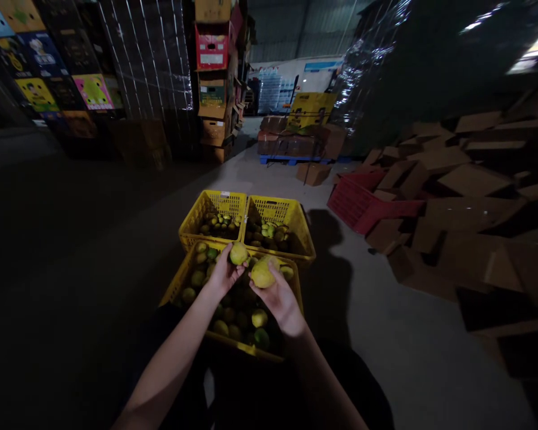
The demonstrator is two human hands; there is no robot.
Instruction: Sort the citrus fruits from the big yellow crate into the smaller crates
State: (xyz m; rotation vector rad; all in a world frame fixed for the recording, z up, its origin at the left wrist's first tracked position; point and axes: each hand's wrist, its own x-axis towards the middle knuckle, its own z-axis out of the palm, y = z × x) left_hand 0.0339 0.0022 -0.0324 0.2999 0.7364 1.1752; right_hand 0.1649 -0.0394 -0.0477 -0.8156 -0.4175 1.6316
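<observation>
My left hand is closed around a yellow-green lemon. In my right hand is a larger, yellower lemon, gripped between thumb and fingers. Both hands are above the near yellow crate, which holds several green and yellow lemons. Behind it, side by side, stand a far left yellow crate and a far right yellow crate. Each of these has a lower layer of similar fruit, partly in shadow.
Flattened and open cardboard boxes are heaped at the right, around a red crate. Stacked cartons and a blue pallet with boxes stand at the back. Grey concrete floor surrounds the crates; the left side is dark.
</observation>
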